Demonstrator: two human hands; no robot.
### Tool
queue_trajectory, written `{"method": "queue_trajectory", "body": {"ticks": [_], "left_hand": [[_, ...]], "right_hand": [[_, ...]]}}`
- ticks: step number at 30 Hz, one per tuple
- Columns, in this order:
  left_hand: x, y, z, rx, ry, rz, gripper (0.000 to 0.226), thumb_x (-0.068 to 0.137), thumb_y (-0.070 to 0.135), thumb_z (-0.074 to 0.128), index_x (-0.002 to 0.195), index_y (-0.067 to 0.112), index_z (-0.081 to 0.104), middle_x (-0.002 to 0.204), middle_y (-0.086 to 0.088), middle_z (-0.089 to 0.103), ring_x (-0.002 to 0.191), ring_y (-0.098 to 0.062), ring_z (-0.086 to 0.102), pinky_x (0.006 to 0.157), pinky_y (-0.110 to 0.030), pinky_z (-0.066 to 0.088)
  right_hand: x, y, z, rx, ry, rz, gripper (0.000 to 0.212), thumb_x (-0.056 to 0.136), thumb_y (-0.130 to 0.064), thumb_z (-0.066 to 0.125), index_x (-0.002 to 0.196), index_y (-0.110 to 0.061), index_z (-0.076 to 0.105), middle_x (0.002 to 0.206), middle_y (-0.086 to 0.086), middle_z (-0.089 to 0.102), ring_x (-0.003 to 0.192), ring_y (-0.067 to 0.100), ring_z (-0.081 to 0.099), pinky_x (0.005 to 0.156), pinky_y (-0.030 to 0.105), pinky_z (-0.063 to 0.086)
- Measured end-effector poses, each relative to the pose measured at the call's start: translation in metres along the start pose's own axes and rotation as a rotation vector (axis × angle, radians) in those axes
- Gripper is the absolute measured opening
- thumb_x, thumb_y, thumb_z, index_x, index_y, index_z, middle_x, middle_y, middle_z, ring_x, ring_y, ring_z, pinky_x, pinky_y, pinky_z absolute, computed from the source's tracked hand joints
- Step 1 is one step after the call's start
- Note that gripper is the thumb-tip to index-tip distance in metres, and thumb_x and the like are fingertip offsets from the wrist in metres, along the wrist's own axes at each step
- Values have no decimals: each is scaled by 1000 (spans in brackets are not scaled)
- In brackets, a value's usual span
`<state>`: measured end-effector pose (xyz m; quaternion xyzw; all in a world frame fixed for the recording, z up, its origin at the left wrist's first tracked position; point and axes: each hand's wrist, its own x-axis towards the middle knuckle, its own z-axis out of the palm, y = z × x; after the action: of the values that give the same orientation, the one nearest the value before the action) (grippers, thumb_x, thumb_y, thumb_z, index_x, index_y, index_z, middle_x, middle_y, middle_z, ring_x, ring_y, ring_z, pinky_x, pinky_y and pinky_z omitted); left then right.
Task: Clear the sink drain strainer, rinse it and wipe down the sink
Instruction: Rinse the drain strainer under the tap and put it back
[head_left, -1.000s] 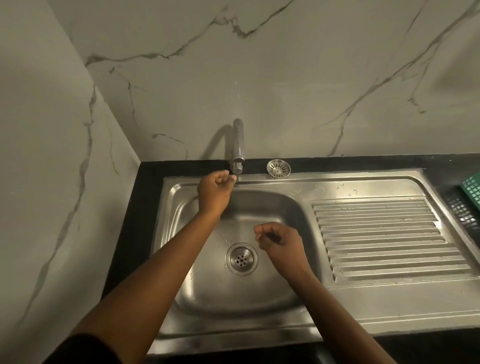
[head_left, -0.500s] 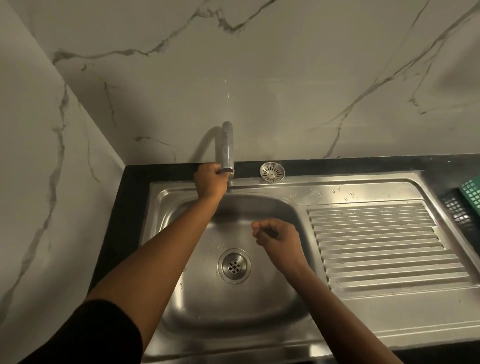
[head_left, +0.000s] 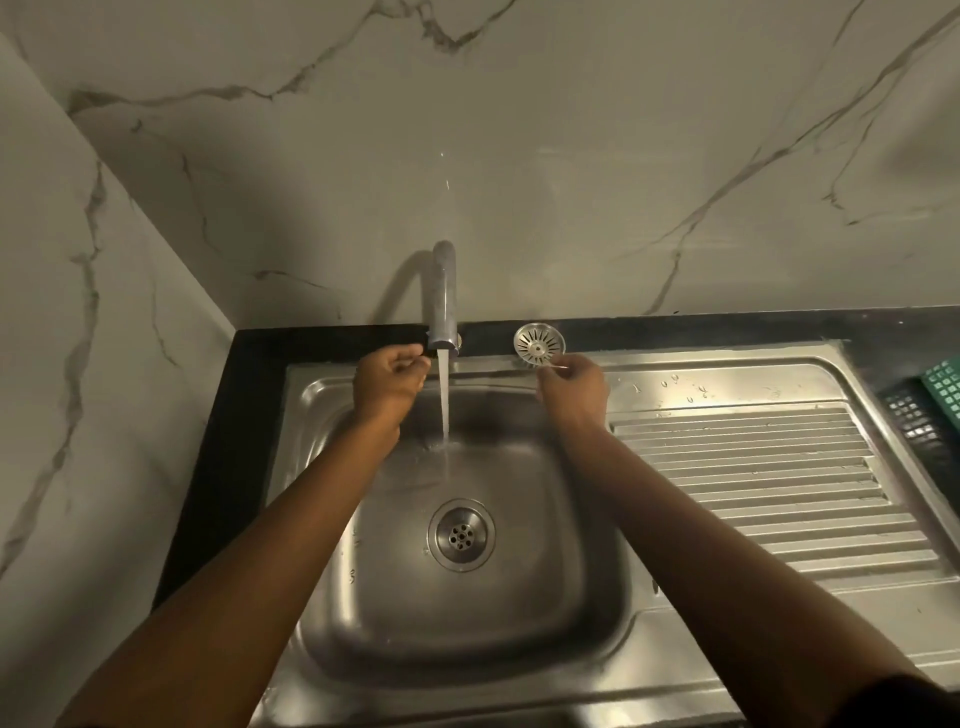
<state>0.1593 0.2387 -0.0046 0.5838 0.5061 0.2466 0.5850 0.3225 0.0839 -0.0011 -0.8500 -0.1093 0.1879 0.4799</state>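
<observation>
Strainer (head_left: 539, 344) sitting on the sink (head_left: 727, 374) back rim beside the running tap (head_left: 443, 306), right hand (head_left: 571, 387) pinching toward its edge, left hand (head_left: 387, 382) curled at the tap base; a wet, loose pinch is risking dropping it into the basin.

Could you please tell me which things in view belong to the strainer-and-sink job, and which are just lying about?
In the job:
strainer on the sink's back ledge
right hand reaching for it
left hand by the tap
running water
sink
drain

Lying about:
green basket
dark basket
</observation>
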Motion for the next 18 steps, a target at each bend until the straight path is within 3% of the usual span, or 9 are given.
{"method": "queue_trajectory", "body": {"ticks": [2, 4, 9, 12, 15, 18], "left_hand": [[-13, -10, -9, -7, -8, -10, 20, 93, 13, 72, 113, 15, 75, 110, -13, 78, 98, -27, 74, 94, -44, 61], [-28, -19, -17, -30, -6, -31, 15, 93, 16, 73, 104, 27, 76, 105, -3, 80, 100, -25, 76, 96, -44, 61], [-57, -38, -31, -90, 24, -46, 18, 95, 13, 72, 101, 29, 76, 105, -2, 80, 102, -22, 76, 95, -42, 61], [-64, -45, -37, -114, 19, -50, 18, 95, 9, 71, 106, 23, 76, 107, -7, 79, 104, -24, 75, 94, -40, 60], [-62, -48, -42, -112, 24, -51, 18, 96, 9, 71, 110, 18, 76, 107, -8, 79, 104, -25, 75, 94, -39, 60], [-59, -46, -39, -99, 24, -29, 18, 97, 9, 68, 112, 17, 75, 106, -7, 79, 101, -24, 75, 92, -38, 60]], "right_hand": [[19, -2, 3, -5, 44, 74, 36, 89, -23, 70, 123, -11, 66, 116, 9, 72, 105, 25, 67, 81, 24, 44], [35, -3, 7, -30, 59, 126, 41, 91, -25, 70, 127, -8, 60, 125, 12, 67, 115, 30, 63, 83, 27, 42], [64, 2, 16, -101, 58, 198, 46, 87, -21, 75, 125, -4, 56, 122, 14, 67, 113, 32, 65, 88, 34, 51], [74, 5, 17, -148, 6, 245, 44, 73, -12, 83, 114, -4, 68, 104, 11, 75, 98, 27, 72, 76, 31, 56], [69, 7, 16, -82, -48, 234, 37, 67, -6, 82, 103, -5, 74, 95, 12, 77, 85, 28, 76, 77, 37, 64], [37, -1, 10, -46, -90, 149, 26, 78, -2, 77, 102, -11, 73, 92, 10, 77, 72, 22, 76, 54, 23, 59]]}}
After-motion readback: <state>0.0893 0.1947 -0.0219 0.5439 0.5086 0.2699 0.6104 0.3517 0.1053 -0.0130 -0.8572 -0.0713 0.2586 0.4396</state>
